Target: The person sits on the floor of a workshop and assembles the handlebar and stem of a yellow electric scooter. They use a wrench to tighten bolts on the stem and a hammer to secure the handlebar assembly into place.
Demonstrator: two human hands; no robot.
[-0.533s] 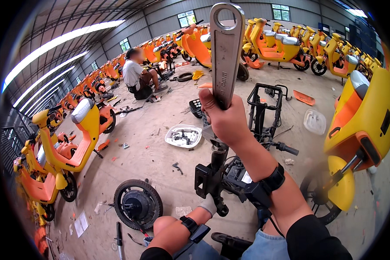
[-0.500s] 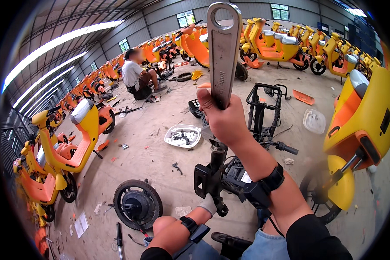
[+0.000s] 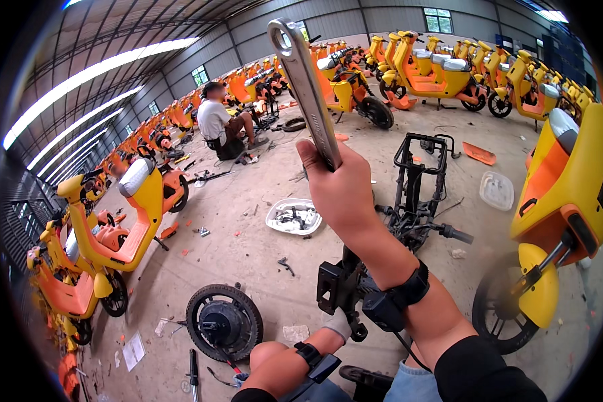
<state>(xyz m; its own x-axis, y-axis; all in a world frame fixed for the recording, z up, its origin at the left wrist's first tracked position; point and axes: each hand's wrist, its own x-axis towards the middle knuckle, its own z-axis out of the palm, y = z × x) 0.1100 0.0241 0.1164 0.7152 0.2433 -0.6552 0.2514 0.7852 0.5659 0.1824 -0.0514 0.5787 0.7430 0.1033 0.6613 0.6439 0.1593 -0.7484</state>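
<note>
My right hand point(image 3: 342, 184) is closed round a large steel wrench point(image 3: 311, 100), with the ring-holed end of its handle pointing up and tilted left. The hand and forearm hide the wrench's lower end. Below them stands a stripped black scooter frame point(image 3: 419, 181) with a handlebar grip at its right and a black bracket point(image 3: 329, 287) at its near end. My left hand point(image 3: 340, 323), in a pale glove, is closed on the lower part of this near end, its fingertips hidden behind the frame. Both wrists wear black straps with small boxes.
A motor wheel point(image 3: 224, 323) lies left of my knee, near a black-handled tool point(image 3: 193, 368). Beyond sits a white tub point(image 3: 293, 216) of small parts. Yellow-orange scooters point(image 3: 117, 231) flank me on both sides. A person point(image 3: 220, 120) sits working farther back.
The wrench's upper end has swung left, from nearly upright to tilted, with my right hand turning along. My left hand stays on the frame. The view has shifted slightly.
</note>
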